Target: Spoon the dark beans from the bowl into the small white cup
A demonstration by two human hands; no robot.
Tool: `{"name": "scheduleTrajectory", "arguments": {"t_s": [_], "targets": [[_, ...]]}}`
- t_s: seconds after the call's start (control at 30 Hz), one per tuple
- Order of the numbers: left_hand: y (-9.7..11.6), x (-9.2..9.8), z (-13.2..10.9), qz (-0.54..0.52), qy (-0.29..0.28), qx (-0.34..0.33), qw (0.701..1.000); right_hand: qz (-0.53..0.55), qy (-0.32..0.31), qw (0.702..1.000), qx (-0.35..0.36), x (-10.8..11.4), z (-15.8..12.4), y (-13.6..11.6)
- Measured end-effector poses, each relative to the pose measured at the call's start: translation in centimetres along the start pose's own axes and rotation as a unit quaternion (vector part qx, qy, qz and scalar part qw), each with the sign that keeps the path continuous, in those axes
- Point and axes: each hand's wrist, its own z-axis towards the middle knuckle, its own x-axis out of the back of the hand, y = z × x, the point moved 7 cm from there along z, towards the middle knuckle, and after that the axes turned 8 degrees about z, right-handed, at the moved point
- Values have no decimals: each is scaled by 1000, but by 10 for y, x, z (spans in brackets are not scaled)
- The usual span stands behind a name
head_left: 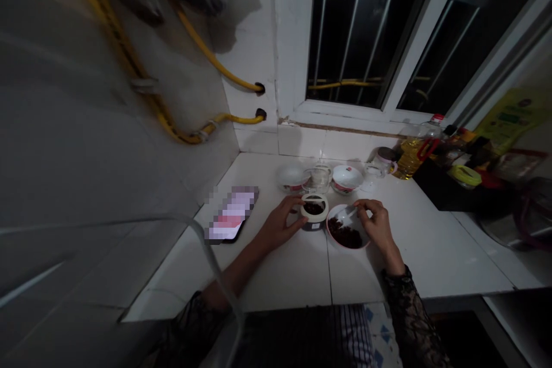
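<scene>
My left hand point(282, 223) is closed around the near-left side of a small clear jar point(314, 225) with a pale rim. Dark reddish-brown stuff shows inside the jar's mouth. Right beside it stands a white bowl point(364, 237) with a pink rim, partly filled with dark reddish-brown crumbly stuff point(347, 236). My right hand point(377, 224) pinches the handle of a pale spoon point(348, 211) over the bowl's far side. The spoon's tip is hard to make out against the white bowl.
Behind the jar stand two more bowls, one flowered point(347, 177) and one paler point(292, 175), with a clear container point(318, 177) between them. A phone point(233, 213) lies left. An oil bottle point(409, 158) and a dark condiment box point(442, 187) stand right. Yellow pipes point(164, 121) line the wall.
</scene>
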Motion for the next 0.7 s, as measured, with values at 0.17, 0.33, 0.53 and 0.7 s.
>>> {"name": "scheduleTrajectory", "arguments": {"t_s": [0.17,0.33,0.53,0.7], "targets": [[0,0,0,0,1,-8,1000,88,46,991,-87,8,0,11],[-3,-1,0,-2,9,-19,1000,162,52,976,-134,4,-1,15],[-2,-1,0,2,12,-20,1000,182,71,970,-147,4,-1,18],[0,0,0,7,13,-27,1000,188,68,967,-156,3,-1,19]]}}
